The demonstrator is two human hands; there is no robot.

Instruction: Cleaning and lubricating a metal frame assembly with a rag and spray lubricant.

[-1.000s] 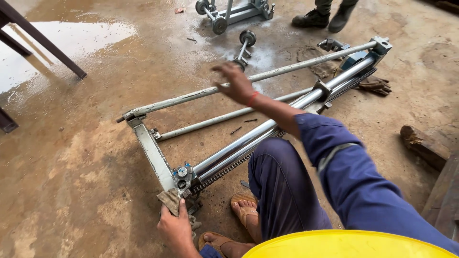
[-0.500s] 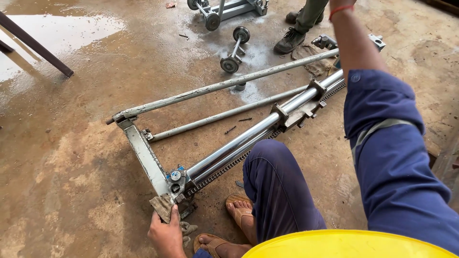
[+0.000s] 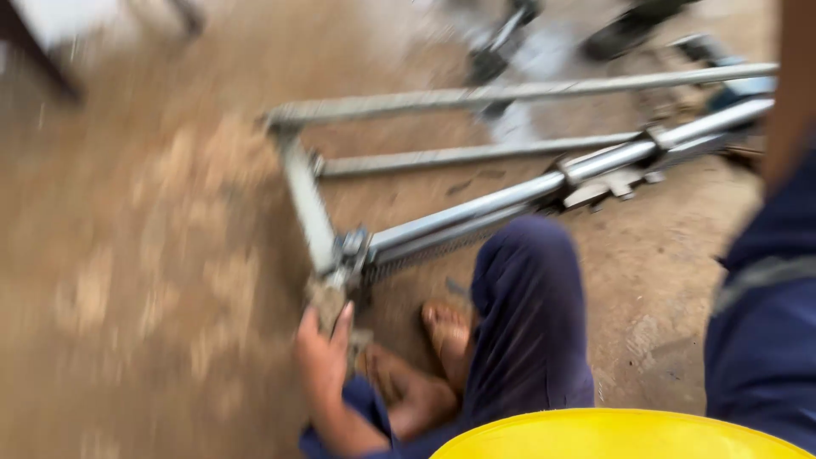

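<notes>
The view is motion-blurred. A long metal frame point(image 3: 476, 212) of rails and a toothed bar lies on the concrete floor, running from near my knee to the upper right. My left hand point(image 3: 321, 357) grips the frame's near corner, by a bolted bracket point(image 3: 348, 251). My right arm point(image 3: 795, 93) in a blue sleeve rises along the right edge. Its hand is above the picture and out of sight.
My bent knee point(image 3: 527, 297) and bare foot point(image 3: 446, 336) rest beside the frame. A yellow helmet brim point(image 3: 612, 433) fills the bottom edge. Another person's shoe point(image 3: 629, 34) and a wheeled metal part point(image 3: 501, 42) are at the top. A dark table leg point(image 3: 34, 51) stands top left.
My right arm has lifted from over the frame's far rail up past the top of the view. The camera has swung and blurred. My left hand stays on the near corner.
</notes>
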